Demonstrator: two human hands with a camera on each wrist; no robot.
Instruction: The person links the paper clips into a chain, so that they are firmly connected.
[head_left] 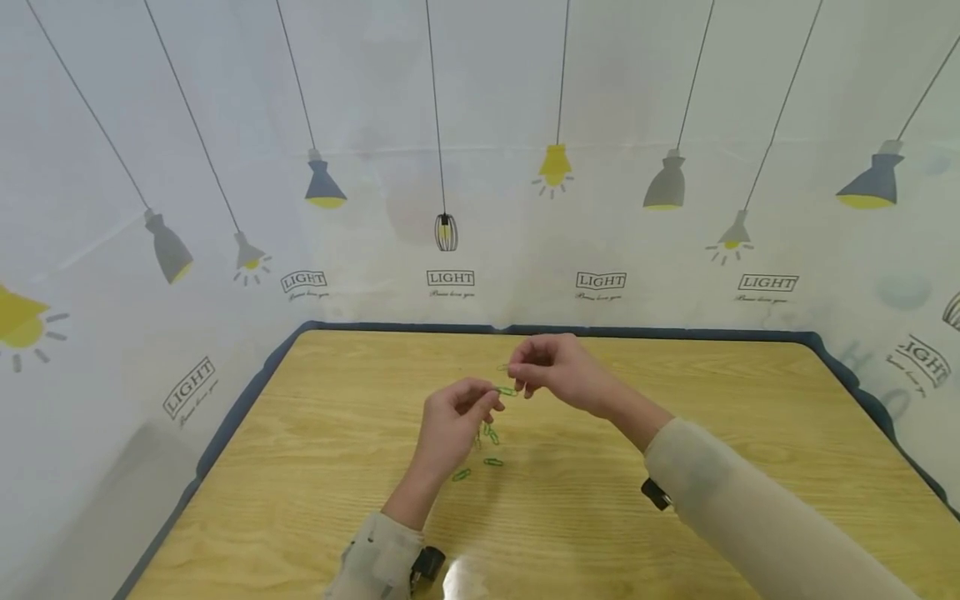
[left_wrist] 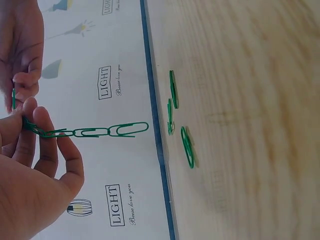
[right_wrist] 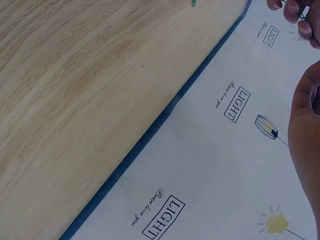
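Observation:
My left hand [head_left: 450, 421] pinches the upper end of a chain of green paper clips [left_wrist: 109, 131] between thumb and fingertips. Several linked clips dangle from it, past the curled lower fingers. Close beside it, slightly higher and farther off, my right hand [head_left: 561, 373] pinches a single green paper clip [left_wrist: 14, 98], mostly hidden by the fingers. Between the two hands, a green clip [head_left: 506, 391] sticks out from the left fingertips. In the right wrist view the right hand [right_wrist: 305, 125] shows only at the edge, its fingertips out of frame.
Loose green paper clips lie on the wooden table [head_left: 300, 500] below the hands, among them one clip [head_left: 461, 474] at the near left and another clip [head_left: 492, 462] beside it. A dark blue edge strip [head_left: 660, 333] borders the table, with a lamp-printed white backdrop [head_left: 510, 283] behind.

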